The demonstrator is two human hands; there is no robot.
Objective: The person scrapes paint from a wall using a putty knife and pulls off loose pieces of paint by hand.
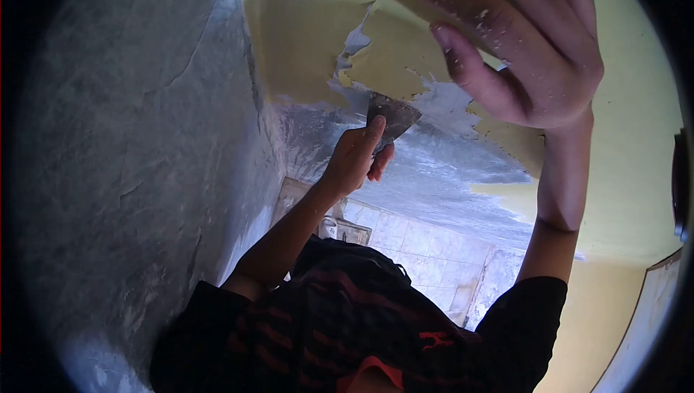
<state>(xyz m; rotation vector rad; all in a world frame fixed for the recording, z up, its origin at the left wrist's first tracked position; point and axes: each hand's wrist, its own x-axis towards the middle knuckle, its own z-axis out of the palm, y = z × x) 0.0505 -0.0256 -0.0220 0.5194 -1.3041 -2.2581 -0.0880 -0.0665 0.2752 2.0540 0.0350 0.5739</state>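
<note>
My left hand (356, 153) grips a dark, flat scraper (390, 117), with the thumb laid along its blade. The blade's edge is against the wall, by the ragged lower border of the yellow paint (303, 39). A strip of peeling paint (355, 45) curls off just above. Higher and nearer the camera, my right hand (524, 39) is raised before the wall, its fingers loosely bent and thumb apart, holding nothing visible. White flecks dot its skin.
A rough grey wall (144, 140) fills the left side. Bare grey plaster (441, 169) shows beneath the paint. Pale floor tiles (419, 248) lie below, with a whitish object (329, 228) near the corner. A dark object (679, 183) sits at the right edge.
</note>
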